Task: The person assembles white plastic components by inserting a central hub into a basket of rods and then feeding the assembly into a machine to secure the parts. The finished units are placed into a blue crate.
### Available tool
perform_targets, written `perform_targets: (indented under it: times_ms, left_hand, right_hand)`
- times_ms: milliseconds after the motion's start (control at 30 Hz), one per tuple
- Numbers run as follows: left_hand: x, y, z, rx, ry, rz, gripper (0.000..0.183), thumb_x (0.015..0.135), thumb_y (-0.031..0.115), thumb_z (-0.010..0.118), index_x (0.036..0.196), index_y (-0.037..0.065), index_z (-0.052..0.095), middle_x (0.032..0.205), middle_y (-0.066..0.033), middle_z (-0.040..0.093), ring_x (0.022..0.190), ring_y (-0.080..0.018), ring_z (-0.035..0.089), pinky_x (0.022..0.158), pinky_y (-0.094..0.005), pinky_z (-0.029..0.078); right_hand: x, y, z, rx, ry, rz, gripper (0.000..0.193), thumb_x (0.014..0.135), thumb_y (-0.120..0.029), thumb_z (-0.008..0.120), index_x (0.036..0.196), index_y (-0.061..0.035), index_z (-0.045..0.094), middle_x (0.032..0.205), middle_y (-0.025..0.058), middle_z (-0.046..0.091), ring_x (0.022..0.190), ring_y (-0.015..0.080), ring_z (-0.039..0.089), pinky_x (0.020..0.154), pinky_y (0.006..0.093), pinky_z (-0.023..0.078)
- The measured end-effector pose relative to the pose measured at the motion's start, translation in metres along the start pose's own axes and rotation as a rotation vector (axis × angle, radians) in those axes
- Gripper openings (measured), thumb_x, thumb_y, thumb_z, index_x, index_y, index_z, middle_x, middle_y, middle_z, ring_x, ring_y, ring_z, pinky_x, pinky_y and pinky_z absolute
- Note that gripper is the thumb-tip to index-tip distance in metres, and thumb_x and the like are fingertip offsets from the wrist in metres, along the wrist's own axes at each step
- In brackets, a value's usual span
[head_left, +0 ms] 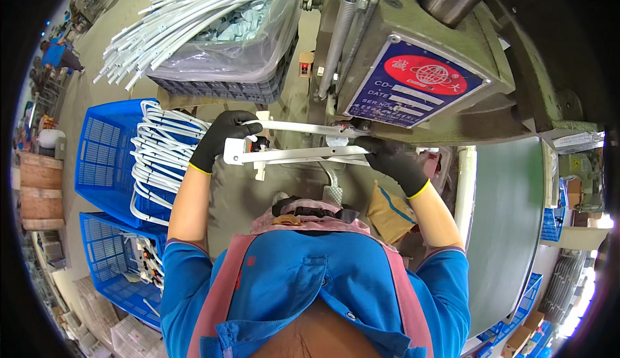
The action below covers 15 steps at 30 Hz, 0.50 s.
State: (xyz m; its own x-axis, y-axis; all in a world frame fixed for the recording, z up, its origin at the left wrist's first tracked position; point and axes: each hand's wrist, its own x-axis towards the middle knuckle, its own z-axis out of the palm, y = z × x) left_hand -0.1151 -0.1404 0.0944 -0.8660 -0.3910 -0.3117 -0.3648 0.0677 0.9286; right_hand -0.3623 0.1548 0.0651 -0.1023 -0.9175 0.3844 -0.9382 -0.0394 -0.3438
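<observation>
Head view: a workshop with a pale concrete floor, seen from above a person in a blue shirt and pink apron seated at a green press machine that carries a blue and red nameplate. A grey-green worktable runs down the right side. To the left stand two blue plastic crates: the upper blue crate is heaped with bent white tube frames, and the lower blue crate holds a few smaller white parts. Further up, a grey crate lined with a clear bag carries a bundle of straight white tubes that stick out over its left edge. Another person in blue stands far off at the upper left edge.

The fisheye rim blacks out the corners, and the point where the workpiece meets the press die is shadowed and crowded, so the exact contact there cannot be made out. The lower crate is partly hidden by the person's left arm.

Both hands wear black gloves with yellow cuffs. The left hand is closed over the left end of a white metal tube frame, fingers curled round its upper bar. The right hand grips the frame's right end, just under the press head. The frame lies roughly level between the hands, in front of the machine and above the person's lap.
</observation>
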Motion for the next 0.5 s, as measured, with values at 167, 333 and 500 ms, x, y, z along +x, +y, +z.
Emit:
perform_targets:
  times_ms: [167,333,500]
  left_hand:
    - [0.006,-0.018,-0.006,0.148,0.046,0.091,0.023,0.085,0.021,0.067,0.09,-0.001,0.068,0.074,-0.0032,0.067,0.062,-0.0102,0.061,0.059,-0.0266,0.049]
    - [0.024,-0.033,-0.011,0.744,0.025,0.079,0.029,0.08,0.032,0.069,0.089,0.004,0.071,0.058,-0.0027,0.058,0.05,-0.0111,0.05,0.05,-0.0316,0.041]
    - [0.017,-0.04,-0.005,0.271,0.047,0.086,0.024,0.084,0.02,0.068,0.097,-0.001,0.07,0.068,-0.0001,0.06,0.06,-0.0079,0.052,0.056,-0.0253,0.041]
  right_hand:
    - [-0.017,0.014,0.025,0.198,-0.244,0.258,0.039,0.078,-0.014,0.059,0.116,-0.0209,0.064,0.115,0.0039,0.064,0.108,0.0214,0.058,0.093,0.0386,0.045]
    - [-0.01,0.019,0.041,0.265,-0.077,0.141,0.031,0.081,-0.019,0.056,0.111,-0.0176,0.065,0.118,0.0127,0.058,0.112,0.03,0.053,0.094,0.04,0.043]
    - [-0.017,-0.008,0.023,-0.126,0.181,0.055,0.011,0.071,-0.022,0.061,0.076,-0.014,0.067,0.114,0.0147,0.061,0.11,0.0342,0.053,0.092,0.0471,0.043]
